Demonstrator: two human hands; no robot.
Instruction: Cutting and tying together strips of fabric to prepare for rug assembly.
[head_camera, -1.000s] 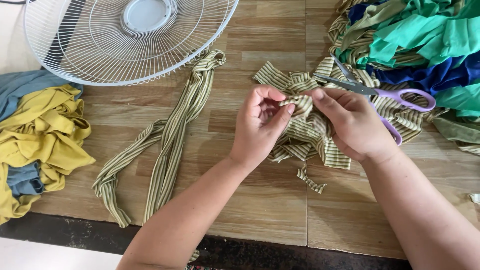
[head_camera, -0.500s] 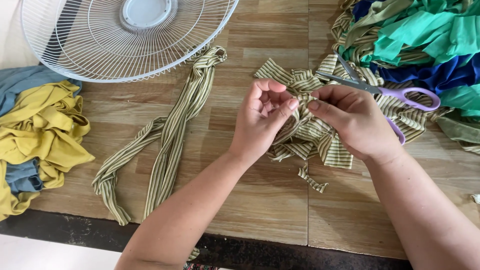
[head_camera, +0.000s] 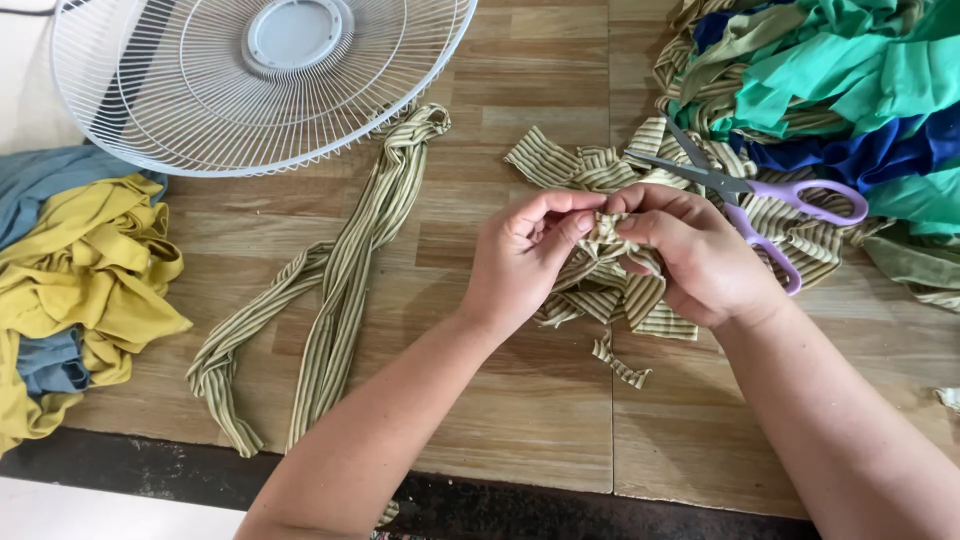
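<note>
Both hands meet over a bunch of green-and-cream striped fabric strips (head_camera: 600, 290) on the wooden floor. My left hand (head_camera: 525, 255) pinches the fabric between thumb and fingers. My right hand (head_camera: 695, 255) grips the same bunch from the other side, fingers curled over it. A pair of scissors with purple handles (head_camera: 770, 200) lies just behind my right hand, on striped cloth. A long striped strip (head_camera: 345, 270) stretches across the floor to the left of my left hand.
A white wire fan guard (head_camera: 260, 80) lies at the top left. Yellow and blue cloth (head_camera: 80, 270) is heaped at the left edge. A pile of green, blue and striped cloth (head_camera: 840, 90) fills the top right. Dark ground borders the boards below.
My hands have come closer together on the striped bunch and shifted slightly; my fingers have reworked their pinch on the fabric. Everything else lies as before.
</note>
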